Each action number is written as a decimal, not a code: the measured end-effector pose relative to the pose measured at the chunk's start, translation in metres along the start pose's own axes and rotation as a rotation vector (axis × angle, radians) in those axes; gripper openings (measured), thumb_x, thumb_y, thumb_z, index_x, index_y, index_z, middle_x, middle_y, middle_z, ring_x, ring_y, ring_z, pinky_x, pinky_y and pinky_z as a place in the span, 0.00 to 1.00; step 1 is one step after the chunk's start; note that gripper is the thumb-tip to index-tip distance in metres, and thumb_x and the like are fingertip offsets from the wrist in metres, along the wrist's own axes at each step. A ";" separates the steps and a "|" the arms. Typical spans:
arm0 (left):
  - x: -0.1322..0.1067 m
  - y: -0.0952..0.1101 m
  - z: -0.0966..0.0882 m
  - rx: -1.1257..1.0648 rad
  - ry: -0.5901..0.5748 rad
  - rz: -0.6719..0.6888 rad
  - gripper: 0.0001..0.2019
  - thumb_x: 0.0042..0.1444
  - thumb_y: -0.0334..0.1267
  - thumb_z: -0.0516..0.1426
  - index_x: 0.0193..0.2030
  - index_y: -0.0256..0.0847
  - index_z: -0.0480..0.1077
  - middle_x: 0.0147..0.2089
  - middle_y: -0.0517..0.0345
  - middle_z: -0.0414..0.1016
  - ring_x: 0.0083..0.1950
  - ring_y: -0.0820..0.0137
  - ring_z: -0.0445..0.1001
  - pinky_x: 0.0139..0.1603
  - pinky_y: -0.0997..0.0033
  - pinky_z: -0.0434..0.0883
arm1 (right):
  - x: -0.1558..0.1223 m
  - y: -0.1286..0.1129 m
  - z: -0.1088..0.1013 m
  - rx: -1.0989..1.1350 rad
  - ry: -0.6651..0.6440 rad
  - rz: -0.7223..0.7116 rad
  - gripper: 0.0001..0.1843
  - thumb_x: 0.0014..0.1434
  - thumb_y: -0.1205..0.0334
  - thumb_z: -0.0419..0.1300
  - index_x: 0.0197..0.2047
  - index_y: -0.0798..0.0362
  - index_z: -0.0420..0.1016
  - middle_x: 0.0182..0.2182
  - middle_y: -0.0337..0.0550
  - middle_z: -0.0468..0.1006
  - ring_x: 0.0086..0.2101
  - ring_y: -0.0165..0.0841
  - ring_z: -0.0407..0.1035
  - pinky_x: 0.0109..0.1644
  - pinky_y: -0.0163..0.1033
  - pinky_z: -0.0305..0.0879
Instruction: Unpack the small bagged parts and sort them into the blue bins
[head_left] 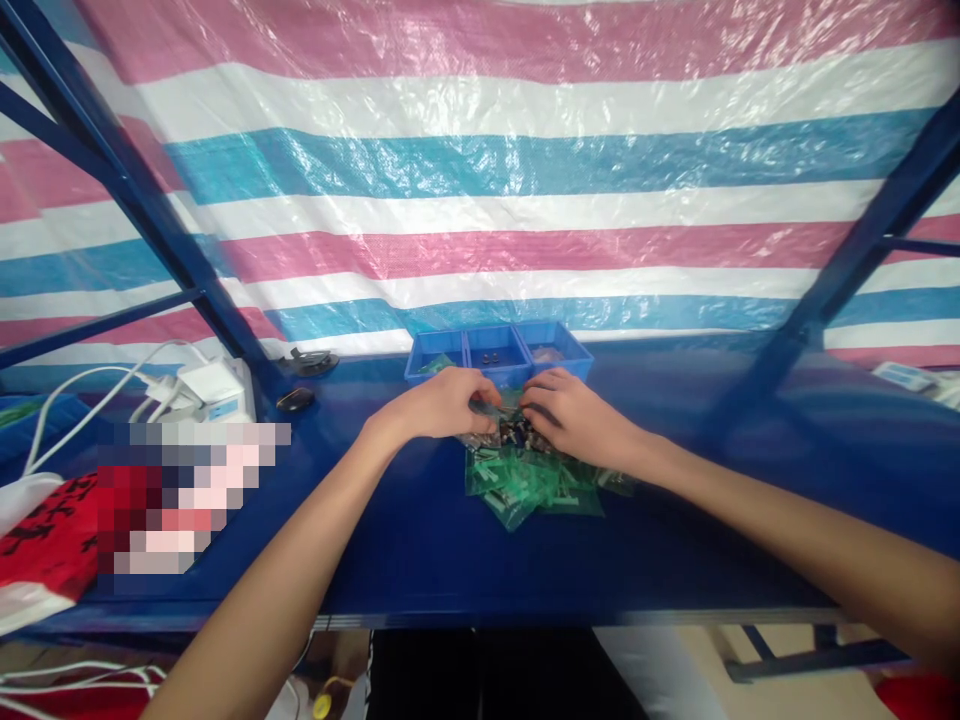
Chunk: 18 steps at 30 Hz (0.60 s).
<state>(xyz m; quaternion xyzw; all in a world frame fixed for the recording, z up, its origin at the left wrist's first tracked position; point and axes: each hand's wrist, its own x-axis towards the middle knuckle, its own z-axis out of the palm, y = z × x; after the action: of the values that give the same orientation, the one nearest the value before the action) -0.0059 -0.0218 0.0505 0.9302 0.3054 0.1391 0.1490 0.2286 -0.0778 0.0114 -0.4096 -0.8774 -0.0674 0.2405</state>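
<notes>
In the head view, my left hand (457, 400) and my right hand (566, 408) face each other over the middle of the table. Between them is a clear plastic bag (514, 432) with small dark and metallic pieces, too small to name. The fingers of both hands are curled and closed at the bag's upper part; the exact grip is partly hidden. Under and in front of the hands lies a pile of green-tinted plastic bags (517, 482), with pale, slim pieces inside. Just behind my hands stands a blue three-compartment bin (497, 374).
The bin holds a green bag (439, 366), several small dark pieces (490, 358) and a pale bag (547, 354). On the left of the blue table (405, 560) are a dark mouse-shaped object (295, 400), white chargers with cables (217, 390) and a red bag (52, 540). Blue frame posts flank both sides.
</notes>
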 end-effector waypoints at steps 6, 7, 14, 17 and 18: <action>-0.002 -0.009 -0.002 0.065 -0.036 -0.013 0.21 0.56 0.51 0.64 0.53 0.43 0.77 0.46 0.52 0.83 0.39 0.63 0.80 0.34 0.71 0.71 | 0.002 -0.003 -0.003 0.080 -0.035 -0.023 0.14 0.68 0.69 0.53 0.41 0.54 0.80 0.40 0.50 0.84 0.43 0.43 0.75 0.55 0.52 0.68; -0.003 -0.008 -0.003 0.069 -0.034 -0.026 0.21 0.58 0.52 0.62 0.54 0.42 0.76 0.45 0.52 0.83 0.38 0.64 0.80 0.34 0.72 0.70 | 0.002 -0.004 -0.004 0.080 -0.041 -0.017 0.14 0.68 0.69 0.53 0.41 0.54 0.80 0.39 0.50 0.84 0.43 0.43 0.75 0.54 0.51 0.69; -0.009 -0.014 -0.017 0.107 -0.143 -0.148 0.25 0.58 0.27 0.52 0.61 0.42 0.73 0.53 0.52 0.80 0.49 0.64 0.79 0.42 0.73 0.71 | 0.001 -0.008 -0.008 0.097 -0.049 -0.002 0.14 0.70 0.65 0.53 0.47 0.56 0.80 0.43 0.53 0.83 0.49 0.48 0.74 0.53 0.53 0.69; -0.010 -0.017 -0.019 0.131 -0.195 -0.176 0.29 0.51 0.25 0.55 0.61 0.43 0.72 0.56 0.53 0.79 0.51 0.62 0.78 0.44 0.73 0.70 | 0.000 -0.011 -0.011 0.140 -0.071 -0.078 0.15 0.71 0.60 0.54 0.54 0.54 0.78 0.49 0.50 0.83 0.57 0.49 0.70 0.61 0.56 0.65; -0.010 -0.018 -0.019 0.135 -0.193 -0.191 0.30 0.50 0.25 0.56 0.61 0.43 0.72 0.55 0.53 0.79 0.51 0.62 0.79 0.44 0.72 0.70 | -0.001 -0.012 -0.011 0.154 -0.084 -0.102 0.17 0.71 0.58 0.54 0.57 0.52 0.77 0.52 0.49 0.82 0.60 0.50 0.68 0.63 0.57 0.63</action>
<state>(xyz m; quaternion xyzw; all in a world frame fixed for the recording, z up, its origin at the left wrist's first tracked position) -0.0295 -0.0106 0.0594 0.9138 0.3855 0.0135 0.1275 0.2242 -0.0895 0.0220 -0.3471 -0.9090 0.0051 0.2306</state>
